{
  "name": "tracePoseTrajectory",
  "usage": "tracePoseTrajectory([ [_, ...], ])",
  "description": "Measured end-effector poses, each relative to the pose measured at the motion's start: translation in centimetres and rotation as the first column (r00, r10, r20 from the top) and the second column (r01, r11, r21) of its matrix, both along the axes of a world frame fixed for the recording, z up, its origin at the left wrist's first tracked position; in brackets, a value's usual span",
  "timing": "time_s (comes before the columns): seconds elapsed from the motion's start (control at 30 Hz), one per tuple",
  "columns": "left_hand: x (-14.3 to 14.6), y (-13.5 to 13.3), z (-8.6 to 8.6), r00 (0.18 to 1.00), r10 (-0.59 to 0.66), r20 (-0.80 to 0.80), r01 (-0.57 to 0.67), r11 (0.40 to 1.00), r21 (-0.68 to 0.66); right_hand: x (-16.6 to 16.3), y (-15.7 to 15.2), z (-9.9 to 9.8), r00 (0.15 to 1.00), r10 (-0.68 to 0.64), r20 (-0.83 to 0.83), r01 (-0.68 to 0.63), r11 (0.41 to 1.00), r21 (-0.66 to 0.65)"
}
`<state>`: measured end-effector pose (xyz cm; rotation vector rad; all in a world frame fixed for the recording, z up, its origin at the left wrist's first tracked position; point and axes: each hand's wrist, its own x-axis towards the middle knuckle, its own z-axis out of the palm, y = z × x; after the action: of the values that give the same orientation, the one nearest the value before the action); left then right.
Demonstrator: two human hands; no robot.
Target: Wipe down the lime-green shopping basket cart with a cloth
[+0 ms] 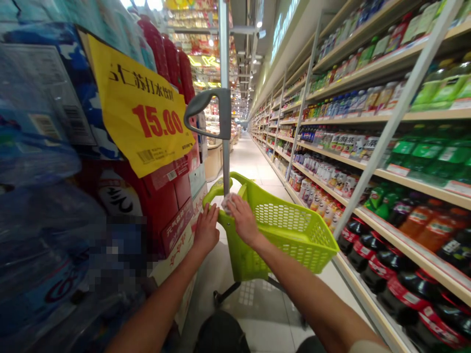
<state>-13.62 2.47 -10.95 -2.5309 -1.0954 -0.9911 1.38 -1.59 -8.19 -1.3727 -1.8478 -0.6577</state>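
Note:
A lime-green shopping cart with a perforated basket stands right in front of me, between a stack of drinks and the shelves. My left hand grips the near-left rim of the cart, its fingers laid over the green edge and the thumb hidden. Just right of it, my right hand is closed on a crumpled white tissue and presses it against the same rim, by the base of the upright pole. A grey loop handle sits higher on the metal pole.
Stacked drink cartons and wrapped bottles rise close on the left, with a yellow price sign reading 15.00. Shelves of bottled drinks line the right side. A tiled aisle floor runs ahead.

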Motion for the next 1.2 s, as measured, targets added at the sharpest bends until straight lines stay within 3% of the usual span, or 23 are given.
tracePoseTrajectory([
  [0.1,-0.1,0.0,0.2,0.999,0.031,-0.013,-0.031,1.0,-0.003,1.7,-2.3,-6.0,0.996,-0.078,-0.033,0.075,0.993,-0.086],
  [0.2,0.1,-0.3,0.4,0.996,0.084,-0.028,-0.084,0.996,-0.011,5.1,-4.6,-9.0,0.955,-0.266,-0.134,0.245,0.957,-0.155],
  [0.3,1.1,-1.1,0.2,0.995,0.097,-0.011,-0.097,0.995,0.014,6.6,-5.5,-8.9,0.879,-0.421,-0.224,0.386,0.904,-0.185],
  [0.43,3.6,-3.0,-0.9,0.997,-0.005,-0.076,0.01,0.997,0.074,4.8,-5.0,-8.1,0.945,-0.296,-0.141,0.274,0.949,-0.157],
  [0.53,5.1,-3.9,-1.8,0.98,-0.062,-0.187,0.072,0.996,0.044,6.4,-6.4,-9.0,0.954,-0.29,-0.072,0.271,0.941,-0.204],
  [0.6,5.7,-4.1,-2.3,0.972,-0.075,-0.221,0.082,0.996,0.025,9.4,-8.6,-9.9,0.907,-0.413,-0.084,0.381,0.888,-0.257],
  [0.67,6.0,-4.1,-2.7,0.973,-0.07,-0.221,0.076,0.997,0.02,12.3,-10.7,-10.7,0.808,-0.576,-0.125,0.521,0.797,-0.305],
  [0.73,6.3,-4.1,-2.8,0.975,-0.06,-0.215,0.065,0.998,0.015,13.2,-11.5,-10.9,0.735,-0.66,-0.153,0.593,0.736,-0.327],
  [0.77,6.5,-4.1,-2.8,0.975,-0.057,-0.214,0.06,0.998,0.012,13.0,-11.5,-10.9,0.748,-0.648,-0.145,0.584,0.746,-0.321],
  [0.87,6.8,-4.3,-2.8,0.976,-0.05,-0.21,0.053,0.999,0.008,11.5,-10.6,-10.9,0.883,-0.468,-0.047,0.438,0.855,-0.278],
  [0.93,6.9,-4.3,-2.8,0.977,-0.056,-0.204,0.06,0.998,0.01,12.1,-11.2,-11.2,0.901,-0.433,-0.009,0.414,0.867,-0.277],
  [1.0,6.8,-4.2,-2.9,0.978,-0.066,-0.2,0.069,0.998,0.008,14.6,-13.1,-11.7,0.839,-0.544,-0.028,0.51,0.803,-0.309],
  [1.13,7.0,-4.2,-3.1,0.981,-0.069,-0.181,0.071,0.997,0.006,19.7,-16.7,-12.7,0.553,-0.821,-0.14,0.74,0.561,-0.37],
  [1.17,7.2,-4.2,-3.1,0.982,-0.064,-0.175,0.066,0.998,0.007,19.9,-16.9,-13.0,0.513,-0.84,-0.176,0.762,0.541,-0.357],
  [1.2,7.3,-4.3,-3.2,0.984,-0.058,-0.17,0.06,0.998,0.009,19.7,-16.6,-13.2,0.52,-0.83,-0.202,0.763,0.558,-0.327],
])
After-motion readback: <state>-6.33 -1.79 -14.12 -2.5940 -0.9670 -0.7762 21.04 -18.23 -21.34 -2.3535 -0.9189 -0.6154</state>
